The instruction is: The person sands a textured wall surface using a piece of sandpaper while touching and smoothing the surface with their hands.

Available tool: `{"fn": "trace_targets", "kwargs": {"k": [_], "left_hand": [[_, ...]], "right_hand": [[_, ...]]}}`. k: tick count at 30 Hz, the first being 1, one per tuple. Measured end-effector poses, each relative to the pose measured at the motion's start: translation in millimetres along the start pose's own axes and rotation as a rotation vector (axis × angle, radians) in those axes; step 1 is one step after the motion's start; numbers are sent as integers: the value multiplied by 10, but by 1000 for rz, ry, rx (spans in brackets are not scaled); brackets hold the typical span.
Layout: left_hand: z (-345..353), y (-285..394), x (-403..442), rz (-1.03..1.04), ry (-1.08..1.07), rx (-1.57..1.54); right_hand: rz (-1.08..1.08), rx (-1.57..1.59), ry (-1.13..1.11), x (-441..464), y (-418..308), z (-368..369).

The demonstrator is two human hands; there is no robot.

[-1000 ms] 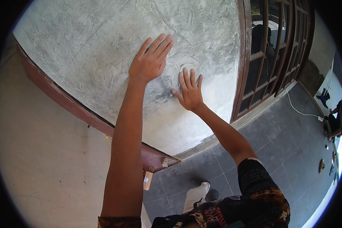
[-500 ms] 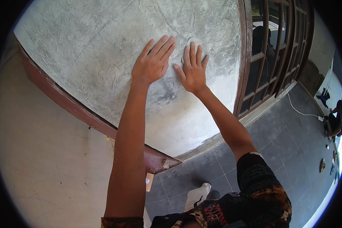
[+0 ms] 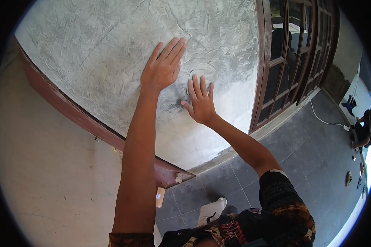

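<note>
My left hand (image 3: 160, 71) lies flat on the grey, rough-textured plaster wall (image 3: 111, 53), fingers stretched upward and holding nothing. To its right and a little lower, my right hand (image 3: 202, 103) presses with spread fingers on a thin, pale, rounded sheet (image 3: 190, 76) that looks like a piece of sandpaper. Only its edge shows around the fingertips; the fingers cover the rest. Whitish dust coats the fingers of my right hand. Below the hands the wall turns smoother and whiter.
A brown-framed window (image 3: 276, 70) borders the wall on the right. A reddish-brown ledge (image 3: 82, 119) runs along its left edge, with a small box (image 3: 160, 197) near its corner. On the grey tiled floor (image 3: 235, 181) are a white cable (image 3: 319, 115) and sandals (image 3: 348, 178). Another person (image 3: 360, 133) is at far right.
My right hand has slid down and slightly left across the wall, with the sheet under its fingers. My left hand has stayed nearly in place on the plaster.
</note>
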State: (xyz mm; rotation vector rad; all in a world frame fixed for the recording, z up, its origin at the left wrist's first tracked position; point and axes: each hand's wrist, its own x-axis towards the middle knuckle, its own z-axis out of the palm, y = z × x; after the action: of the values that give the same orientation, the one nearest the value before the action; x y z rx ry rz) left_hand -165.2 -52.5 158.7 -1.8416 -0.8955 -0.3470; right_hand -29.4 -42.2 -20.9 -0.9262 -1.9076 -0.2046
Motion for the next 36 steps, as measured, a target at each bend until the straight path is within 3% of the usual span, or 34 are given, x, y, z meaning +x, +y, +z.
{"fn": "trace_targets", "kwargs": {"k": [1, 4, 7, 10, 12, 14, 17, 21, 24, 27, 29, 32, 34, 36], "left_hand": [[5, -1, 6, 6, -6, 10], [11, -1, 1, -4, -16, 12], [9, -8, 6, 8, 2, 20], [1, 5, 10, 4, -6, 39], [2, 2, 12, 4, -5, 37], [10, 11, 11, 0, -7, 31], [1, -1, -11, 5, 3, 45], [17, -3, 8, 4, 5, 56], [40, 4, -4, 1, 15, 42], [11, -14, 1, -4, 18, 44], [12, 15, -1, -10, 14, 40], [47, -7, 9, -1, 23, 44], [50, -6, -7, -5, 9, 58], [31, 9, -20, -2, 0, 58]], "right_hand": [[1, -18, -55, -63, 10, 11], [16, -75, 166, 612, 186, -349], [19, -32, 213, 650, 151, -347], [34, 4, -16, -1, 25, -87], [59, 0, -105, 73, 11, -134], [38, -27, 137, 499, 118, -250], [44, 7, 208, 680, 100, -290], [-4, -19, -54, -75, -26, 3], [8, -86, 158, 491, 136, -210], [16, -51, 228, 589, 125, -152], [20, -26, 36, 70, 1, 49], [1, -48, -55, 142, 100, -9], [60, -89, 207, 645, 177, -236], [53, -65, 206, 615, 152, -196]]}}
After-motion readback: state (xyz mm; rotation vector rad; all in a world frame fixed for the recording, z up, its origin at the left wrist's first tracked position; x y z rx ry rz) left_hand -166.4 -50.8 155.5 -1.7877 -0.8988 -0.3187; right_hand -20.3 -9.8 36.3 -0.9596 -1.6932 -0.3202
